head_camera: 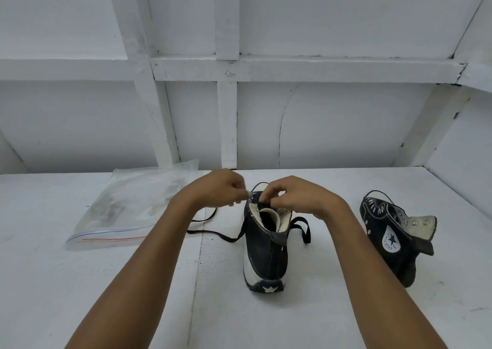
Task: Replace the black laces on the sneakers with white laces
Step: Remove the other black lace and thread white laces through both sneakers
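1. White-painted wooden counter [106, 282] carries everything. Framed white wall behind.
2. Clear zip-top plastic bag [127, 207] lies flat at far left, well apart from the shoes. Contents blurred; cannot tell whether the white laces are inside.
3. Black canvas high-top sneaker with white rubber sole [266, 255] stands upright mid-counter, heel towards the person, collar spread open.
4. Second black high-top sneaker with a star ankle patch [394, 242] sits tilted at right, well apart, upper flopped open, dark lace showing at its top.
5. Right hand [298, 197]: grip clenched on the near sneaker's upper eyelet edge, steadying it.
6. Left hand [221, 189]: grip pinched on what looks like the flat black lace [213, 233] just beside the top eyelets.
7. Lace is loose up top: one length trails left across the counter, another loops at the shoe's right.
8. Judgement: unlacing step, first shoe, early in the task. Next move calls for drawing the lace out eyelet by eyelet while the other hand braces the upper.
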`<state>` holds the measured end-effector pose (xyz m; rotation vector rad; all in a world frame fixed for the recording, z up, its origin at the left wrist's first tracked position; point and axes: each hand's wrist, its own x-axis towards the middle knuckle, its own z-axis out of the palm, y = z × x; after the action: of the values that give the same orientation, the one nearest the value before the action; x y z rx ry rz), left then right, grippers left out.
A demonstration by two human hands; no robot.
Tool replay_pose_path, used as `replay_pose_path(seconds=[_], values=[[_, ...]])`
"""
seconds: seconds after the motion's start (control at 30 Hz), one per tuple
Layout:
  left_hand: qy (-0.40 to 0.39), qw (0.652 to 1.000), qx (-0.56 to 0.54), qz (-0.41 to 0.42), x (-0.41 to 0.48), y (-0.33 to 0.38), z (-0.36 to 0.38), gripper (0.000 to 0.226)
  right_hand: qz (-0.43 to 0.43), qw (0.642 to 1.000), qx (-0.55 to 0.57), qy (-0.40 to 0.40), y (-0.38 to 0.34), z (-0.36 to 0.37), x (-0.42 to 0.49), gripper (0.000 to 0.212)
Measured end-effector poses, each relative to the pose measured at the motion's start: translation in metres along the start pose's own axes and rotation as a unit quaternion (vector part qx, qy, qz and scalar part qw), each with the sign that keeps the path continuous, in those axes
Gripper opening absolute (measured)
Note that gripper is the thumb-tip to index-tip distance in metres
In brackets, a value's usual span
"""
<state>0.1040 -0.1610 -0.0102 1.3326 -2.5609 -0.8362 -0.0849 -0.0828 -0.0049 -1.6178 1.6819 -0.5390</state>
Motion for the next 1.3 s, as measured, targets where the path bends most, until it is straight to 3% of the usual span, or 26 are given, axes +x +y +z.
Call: replay_pose_path(seconds=[0.23, 0.37, 0.47, 0.57, 0.63, 0.77, 0.83, 0.97, 1.1, 1.2, 1.3], values=[[-0.079, 0.997, -0.016, 0.007, -0.004, 0.021, 0.005, 0.021, 0.032, 0.999, -0.020, 0.005, -0.003, 0.004, 0.007, 0.008], [-0.084, 0.995, -0.046, -0.008, -0.008, 0.014, 0.006, 0.023, 0.064, 0.997, 0.004, 0.052, 0.002, 0.002, 0.006, 0.011], [-0.085, 0.995, -0.059, -0.012, -0.009, 0.010, 0.007, 0.024, 0.114, 0.983, 0.029, 0.137, 0.016, -0.003, 0.012, 0.012], [-0.088, 0.994, -0.067, -0.018, -0.009, 0.009, 0.009, 0.024, 0.168, 0.970, 0.000, 0.177, 0.031, -0.005, 0.015, 0.009], [-0.089, 0.993, -0.069, -0.018, -0.008, 0.008, 0.009, 0.022, 0.163, 0.973, -0.011, 0.165, 0.038, -0.002, 0.016, 0.005], [-0.090, 0.994, -0.064, -0.010, -0.005, 0.011, 0.008, 0.017, 0.032, 0.984, 0.080, 0.158, 0.022, -0.002, 0.008, 0.009], [-0.088, 0.994, -0.058, -0.006, -0.004, 0.013, 0.008, 0.016, -0.008, 0.993, 0.071, 0.093, 0.010, -0.005, 0.005, 0.009], [-0.088, 0.995, -0.052, -0.004, -0.003, 0.014, 0.008, 0.015, 0.018, 0.999, -0.020, -0.027, -0.002, -0.003, 0.010, 0.005], [-0.089, 0.995, -0.051, -0.006, -0.003, 0.012, 0.009, 0.013, 0.040, 0.999, -0.022, -0.018, -0.003, -0.001, 0.013, 0.012], [-0.090, 0.994, -0.061, -0.008, -0.002, 0.009, 0.009, 0.012, 0.051, 0.998, -0.007, 0.039, 0.000, -0.005, 0.013, 0.015], [-0.091, 0.993, -0.070, -0.010, 0.001, 0.006, 0.009, 0.012, 0.064, 0.976, 0.068, 0.197, 0.014, -0.013, 0.018, 0.014]])
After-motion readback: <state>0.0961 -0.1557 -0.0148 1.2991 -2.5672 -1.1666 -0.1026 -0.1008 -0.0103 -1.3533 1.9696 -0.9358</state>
